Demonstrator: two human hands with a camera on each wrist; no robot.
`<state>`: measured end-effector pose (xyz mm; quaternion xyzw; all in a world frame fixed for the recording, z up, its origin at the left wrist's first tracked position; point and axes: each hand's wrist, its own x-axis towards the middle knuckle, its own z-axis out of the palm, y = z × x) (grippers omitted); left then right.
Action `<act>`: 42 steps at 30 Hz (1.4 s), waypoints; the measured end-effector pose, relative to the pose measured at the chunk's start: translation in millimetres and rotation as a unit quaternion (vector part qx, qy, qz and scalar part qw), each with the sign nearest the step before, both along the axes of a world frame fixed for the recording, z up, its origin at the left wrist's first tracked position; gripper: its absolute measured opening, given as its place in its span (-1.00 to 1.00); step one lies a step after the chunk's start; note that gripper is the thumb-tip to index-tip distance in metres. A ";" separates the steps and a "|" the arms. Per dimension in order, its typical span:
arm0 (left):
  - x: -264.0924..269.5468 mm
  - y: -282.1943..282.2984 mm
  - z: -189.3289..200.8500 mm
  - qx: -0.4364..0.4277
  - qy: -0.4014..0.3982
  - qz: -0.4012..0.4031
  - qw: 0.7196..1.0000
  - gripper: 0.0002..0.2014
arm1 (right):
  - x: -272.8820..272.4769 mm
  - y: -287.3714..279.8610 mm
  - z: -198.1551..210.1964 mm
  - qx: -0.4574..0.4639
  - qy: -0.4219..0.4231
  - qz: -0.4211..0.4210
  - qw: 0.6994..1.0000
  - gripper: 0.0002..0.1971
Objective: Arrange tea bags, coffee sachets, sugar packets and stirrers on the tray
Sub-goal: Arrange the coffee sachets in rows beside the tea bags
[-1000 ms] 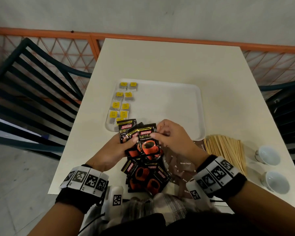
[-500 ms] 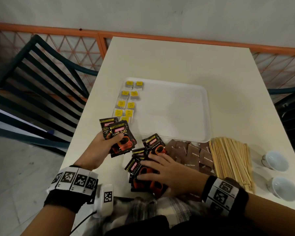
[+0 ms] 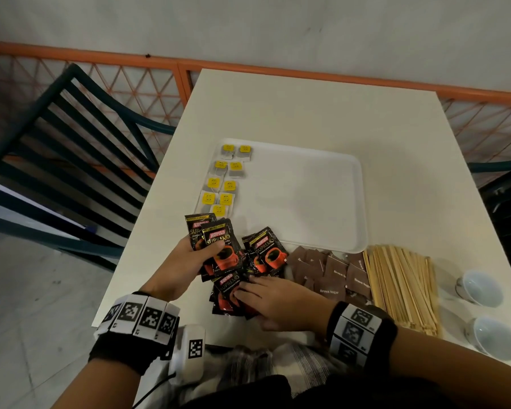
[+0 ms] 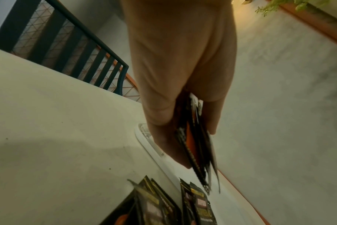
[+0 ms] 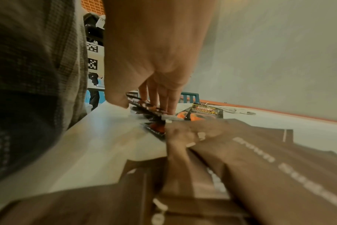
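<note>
A white tray (image 3: pixel 307 199) lies mid-table, with yellow-tagged tea bags (image 3: pixel 223 184) in two columns along its left side. My left hand (image 3: pixel 210 249) grips a fan of black-and-orange coffee sachets (image 3: pixel 219 246) just off the tray's near-left corner; the left wrist view shows them edge-on (image 4: pixel 194 146) between thumb and fingers (image 4: pixel 164 137). My right hand (image 3: pixel 257 299) is on the sachet pile (image 3: pixel 227 293) on the table. Its fingers (image 5: pixel 164 103) lie on the top sachet (image 5: pixel 142 105), whose near edge lifts against the thumb. Brown sugar packets (image 3: pixel 331 276) and wooden stirrers (image 3: pixel 401 284) lie to the right.
Two white cups (image 3: pixel 480 287) (image 3: pixel 493 338) stand near the table's right edge beside the stirrers. A dark slatted chair (image 3: pixel 71 160) sits to the left of the table and an orange railing (image 3: pixel 278 75) runs behind it. Most of the tray's surface is bare.
A second ago both hands met at the fan of sachets. My right hand has dropped to the pile on the table and stayed there. My left hand keeps the fan.
</note>
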<state>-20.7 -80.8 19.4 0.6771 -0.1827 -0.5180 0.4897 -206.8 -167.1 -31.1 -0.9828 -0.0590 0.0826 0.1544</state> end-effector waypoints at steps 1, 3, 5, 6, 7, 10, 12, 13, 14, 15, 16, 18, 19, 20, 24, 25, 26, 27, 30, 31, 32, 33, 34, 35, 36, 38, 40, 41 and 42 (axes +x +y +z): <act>-0.2 0.4 0.5 0.001 -0.001 0.004 1.000 -0.75 | -0.3 -0.6 -0.3 -0.003 -0.019 0.002 1.000 -0.31; 0.4 1.1 1.5 -0.002 -0.002 0.015 1.000 -0.75 | -0.3 -2.4 -2.8 0.003 -0.072 -0.009 0.997 -0.37; 1.6 2.2 2.9 -0.008 -0.005 0.024 1.000 -0.75 | 0.4 -4.9 0.4 0.025 -0.116 -0.025 0.993 -0.53; 2.3 2.4 3.5 -0.011 -0.006 0.030 0.999 -0.77 | 1.3 -6.4 3.1 0.020 -0.134 -0.034 0.990 -0.58; 2.6 2.9 4.5 -0.014 -0.007 0.039 0.999 -0.79 | 1.9 -8.1 5.2 0.012 -0.146 -0.042 0.988 -0.57; 3.4 4.9 7.4 -0.031 -0.007 0.072 0.997 -0.80 | 4.1 -15.8 12.4 0.000 -0.178 -0.082 0.981 -0.57; 5.1 6.4 8.4 -0.047 -0.003 0.100 0.994 -0.78 | 4.5 -20.5 18.5 0.010 -0.201 -0.119 0.972 -0.61; 5.8 7.0 9.2 -0.056 0.003 0.116 0.992 -0.79 | 4.0 -22.7 21.4 0.034 -0.212 -0.139 0.967 -0.63; 7.1 7.8 9.6 -0.064 0.009 0.132 0.989 -0.80 | 3.4 -24.0 25.0 0.074 -0.217 -0.165 0.959 -0.64; 8.5 8.1 10.3 -0.070 0.015 0.146 0.987 -0.80 | 2.3 -25.2 28.4 0.128 -0.211 -0.204 0.947 -0.65; 9.5 8.6 10.8 -0.074 0.021 0.159 0.984 -0.81 | 1.0 -26.4 32.1 0.184 -0.198 -0.256 0.928 -0.65; 11.6 9.5 11.1 -0.076 0.028 0.180 0.980 -0.82 | -2.2 -30.4 35.2 0.283 -0.145 -0.347 0.882 -0.69; 12.3 9.8 10.4 -0.072 0.027 0.188 0.979 -0.81 | -2.9 -33.3 36.1 0.304 -0.144 -0.375 0.864 -0.72; 13.0 10.4 8.7 -0.063 0.024 0.193 0.979 -0.79 | -3.7 -37.0 35.6 0.309 -0.159 -0.395 0.850 -0.76; 9.3 9.5 0.7 -0.005 0.018 0.160 0.987 -0.75 | -5.5 -52.3 23.5 0.330 -0.225 -0.454 0.797 -0.81; 6.4 7.9 0.1 0.007 0.019 0.146 0.989 -0.77 | -5.8 -55.8 20.6 0.342 -0.229 -0.466 0.783 -0.83; 3.3 5.8 -0.6 0.016 0.021 0.134 0.991 -0.79 | -6.0 -58.3 20.8 0.349 -0.231 -0.477 0.773 -0.85; 0.3 3.1 -0.2 0.021 0.023 0.121 0.992 -0.77 | -5.9 -60.7 22.4 0.353 -0.234 -0.486 0.765 -0.86; -9.7 -5.5 2.1 0.027 0.039 0.071 0.996 -0.72 | -2.4 -62.6 39.3 0.336 -0.277 -0.502 0.747 -0.87; -13.2 -8.3 3.3 0.025 0.051 0.057 0.997 -0.72 | 0.0 -60.2 48.5 0.329 -0.303 -0.498 0.743 -0.84; -16.8 -11.4 4.7 0.021 0.066 0.047 0.996 -0.73 | 2.9 -56.4 57.0 0.318 -0.330 -0.487 0.743 -0.79; -19.7 -14.4 6.3 0.015 0.080 0.040 0.996 -0.73 | 6.1 -51.4 64.9 0.298 -0.357 -0.469 0.750 -0.75; -22.1 -17.6 7.1 0.006 0.094 0.034 0.995 -0.73 | 9.4 -45.7 71.9 0.275 -0.381 -0.443 0.763 -0.72; -24.0 -21.0 8.5 -0.008 0.111 0.031 0.993 -0.72 | 12.2 -40.5 75.7 0.252 -0.399 -0.408 0.782 -0.70; -25.0 -24.0 9.9 -0.024 0.132 0.033 0.990 -0.71 | 14.5 -36.1 77.1 0.228 -0.405 -0.366 0.806 -0.69; -26.1 -28.7 15.5 -0.062 0.175 0.043 0.982 -0.69 | 17.0 -32.2 69.0 0.170 -0.392 -0.287 0.858 -0.67; -24.9 -31.3 20.4 -0.093 0.209 0.074 0.971 -0.67 | 16.4 -34.1 54.7 0.120 -0.368 -0.226 0.894 -0.65; -23.6 -31.9 22.3 -0.104 0.223 0.091 0.965 -0.64 | 15.3 -35.2 48.6 0.106 -0.357 -0.204 0.905 -0.63; -22.1 -32.3 23.3 -0.112 0.238 0.103 0.959 -0.58 | 14.3 -36.2 44.4 0.099 -0.350 -0.190 0.912 -0.62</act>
